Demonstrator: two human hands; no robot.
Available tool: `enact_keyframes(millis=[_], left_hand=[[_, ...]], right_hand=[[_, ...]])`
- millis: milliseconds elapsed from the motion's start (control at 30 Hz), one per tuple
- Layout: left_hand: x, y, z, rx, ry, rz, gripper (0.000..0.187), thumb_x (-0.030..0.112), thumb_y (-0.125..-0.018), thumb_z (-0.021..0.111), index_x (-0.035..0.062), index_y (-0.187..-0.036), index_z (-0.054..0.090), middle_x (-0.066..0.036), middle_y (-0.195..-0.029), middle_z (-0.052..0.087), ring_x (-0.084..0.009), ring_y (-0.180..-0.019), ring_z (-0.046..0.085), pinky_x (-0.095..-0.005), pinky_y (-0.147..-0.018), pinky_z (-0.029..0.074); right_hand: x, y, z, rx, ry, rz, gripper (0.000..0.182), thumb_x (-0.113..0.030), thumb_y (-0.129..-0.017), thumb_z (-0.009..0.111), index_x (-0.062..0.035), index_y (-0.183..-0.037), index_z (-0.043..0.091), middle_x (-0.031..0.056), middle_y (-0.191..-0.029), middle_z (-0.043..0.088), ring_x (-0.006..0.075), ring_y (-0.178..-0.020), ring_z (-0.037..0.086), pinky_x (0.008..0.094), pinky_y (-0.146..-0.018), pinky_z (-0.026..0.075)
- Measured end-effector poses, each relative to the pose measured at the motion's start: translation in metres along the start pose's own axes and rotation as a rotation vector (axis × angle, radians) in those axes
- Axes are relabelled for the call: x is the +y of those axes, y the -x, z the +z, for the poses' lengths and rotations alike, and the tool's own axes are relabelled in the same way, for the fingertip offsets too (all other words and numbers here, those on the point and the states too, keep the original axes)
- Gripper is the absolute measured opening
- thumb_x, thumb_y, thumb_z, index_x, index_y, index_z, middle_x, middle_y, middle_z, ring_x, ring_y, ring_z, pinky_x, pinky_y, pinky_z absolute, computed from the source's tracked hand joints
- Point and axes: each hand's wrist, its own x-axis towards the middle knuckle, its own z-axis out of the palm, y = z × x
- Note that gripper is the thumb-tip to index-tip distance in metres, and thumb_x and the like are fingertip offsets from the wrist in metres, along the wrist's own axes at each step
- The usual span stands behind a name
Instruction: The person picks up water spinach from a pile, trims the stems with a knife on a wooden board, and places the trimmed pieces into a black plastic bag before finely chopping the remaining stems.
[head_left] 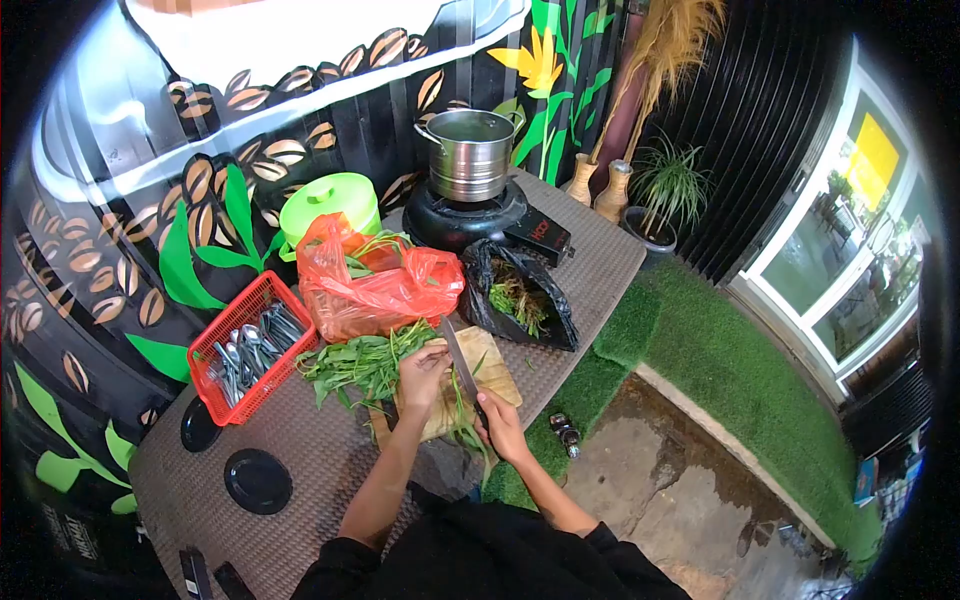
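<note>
My right hand (502, 428) is wrapped round the handle of a knife (462, 362), its blade pointing away from me over a wooden cutting board (496, 376). Close to the blade's left side, my left hand (424, 372) is closed, fingers pinched on the stems of leafy greens. A pile of long-leafed greens (355, 365) lies left of that hand, partly on the board. More stems (463, 425) hang over the board's near edge between my hands. Behind the board sit a red plastic bag (370, 290) with greens in it and an open black plastic bag (520, 300) holding trimmings.
A steel pot (468, 160) stands on a black portable stove (465, 225) at the back. Left of it are a green lidded container (330, 208) and a red basket (250, 345) of cutlery. Black plates (258, 481) lie nearer on the woven-textured table (330, 470).
</note>
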Motion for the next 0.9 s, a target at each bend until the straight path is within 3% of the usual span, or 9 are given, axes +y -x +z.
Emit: enact_keyframes(millis=[200, 267, 367, 600, 667, 700, 767, 800, 900], left_hand=[[0.004, 0.004, 0.003, -0.076, -0.001, -0.178, 0.019, 0.006, -0.083, 0.065, -0.0044, -0.099, 0.062, -0.007, -0.092, 0.065, -0.0124, -0.081, 0.062, -0.0238, -0.072, 0.050], [-0.003, 0.002, 0.002, -0.177, 0.201, -0.399, 0.024, 0.009, -0.086, 0.062, -0.0028, -0.106, 0.058, -0.006, -0.097, 0.064, -0.0131, -0.083, 0.061, -0.0254, -0.075, 0.049], [-0.015, 0.004, -0.001, -0.251, 0.383, -0.443, 0.027, 0.011, -0.089, 0.058, -0.0004, -0.114, 0.054, -0.005, -0.102, 0.062, -0.0138, -0.089, 0.060, -0.0262, -0.080, 0.048], [-0.014, 0.008, -0.006, -0.267, 0.436, -0.478, 0.025, 0.008, -0.091, 0.053, 0.0020, -0.115, 0.051, -0.005, -0.104, 0.061, -0.0147, -0.093, 0.059, -0.0267, -0.084, 0.048], [-0.016, 0.008, -0.009, -0.253, 0.421, -0.472, 0.022, 0.007, -0.091, 0.052, 0.0025, -0.112, 0.052, -0.006, -0.102, 0.061, -0.0156, -0.093, 0.060, -0.0279, -0.084, 0.048], [-0.018, 0.008, -0.008, -0.253, 0.421, -0.473, 0.022, 0.007, -0.091, 0.052, 0.0025, -0.112, 0.052, -0.006, -0.102, 0.061, -0.0156, -0.093, 0.060, -0.0279, -0.084, 0.048], [-0.021, 0.008, -0.006, -0.184, 0.411, -0.433, 0.022, 0.005, -0.090, 0.052, 0.0022, -0.112, 0.052, -0.006, -0.100, 0.061, -0.0162, -0.091, 0.061, -0.0283, -0.083, 0.049], [-0.019, 0.009, -0.004, -0.182, 0.411, -0.433, 0.022, 0.005, -0.090, 0.052, 0.0022, -0.112, 0.052, -0.006, -0.100, 0.061, -0.0162, -0.091, 0.061, -0.0283, -0.083, 0.049], [-0.016, 0.009, -0.003, -0.089, 0.374, -0.446, 0.018, 0.002, -0.089, 0.053, 0.0058, -0.107, 0.053, -0.006, -0.100, 0.062, -0.0174, -0.091, 0.061, -0.0284, -0.080, 0.050]], right_hand=[[0.002, -0.001, -0.008, 0.050, 0.186, -0.110, 0.039, -0.025, -0.099, 0.041, -0.0047, -0.130, 0.049, -0.0025, -0.053, 0.040, 0.0058, -0.042, 0.035, 0.0223, -0.041, 0.029], [-0.003, 0.001, -0.004, 0.161, 0.201, -0.122, 0.038, -0.026, -0.096, 0.047, -0.0062, -0.128, 0.052, -0.0022, -0.054, 0.041, 0.0063, -0.046, 0.037, 0.0236, -0.046, 0.033], [0.016, -0.006, -0.010, 0.250, 0.454, -0.279, 0.040, -0.026, -0.093, 0.052, -0.0122, -0.130, 0.051, 0.0016, -0.055, 0.041, 0.0089, -0.049, 0.038, 0.0263, -0.050, 0.036], [-0.003, 0.002, 0.000, 0.318, 0.627, -0.232, 0.039, -0.019, -0.091, 0.056, -0.0161, -0.129, 0.053, 0.0003, -0.058, 0.042, 0.0062, -0.054, 0.035, 0.0249, -0.052, 0.035], [-0.009, 0.003, 0.002, 0.308, 0.661, -0.244, 0.035, -0.018, -0.089, 0.058, -0.0168, -0.123, 0.058, 0.0060, -0.068, 0.060, 0.0088, -0.055, 0.052, 0.0259, -0.057, 0.042], [-0.005, 0.001, 0.003, 0.308, 0.661, -0.244, 0.035, -0.018, -0.089, 0.058, -0.0168, -0.123, 0.058, 0.0060, -0.068, 0.060, 0.0088, -0.055, 0.052, 0.0259, -0.057, 0.042], [0.007, -0.004, 0.004, 0.423, 0.746, -0.483, 0.032, -0.027, -0.086, 0.062, -0.0236, -0.118, 0.062, 0.0157, -0.083, 0.067, 0.0226, -0.064, 0.064, 0.0322, -0.061, 0.049], [0.003, -0.003, 0.006, 0.421, 0.745, -0.483, 0.032, -0.027, -0.086, 0.062, -0.0236, -0.118, 0.062, 0.0157, -0.083, 0.067, 0.0226, -0.064, 0.064, 0.0322, -0.061, 0.049], [-0.003, -0.003, 0.011, 0.397, 0.837, -0.268, 0.029, -0.020, -0.086, 0.063, -0.0173, -0.115, 0.063, 0.0108, -0.104, 0.064, 0.0259, -0.090, 0.064, 0.0309, -0.072, 0.051]])
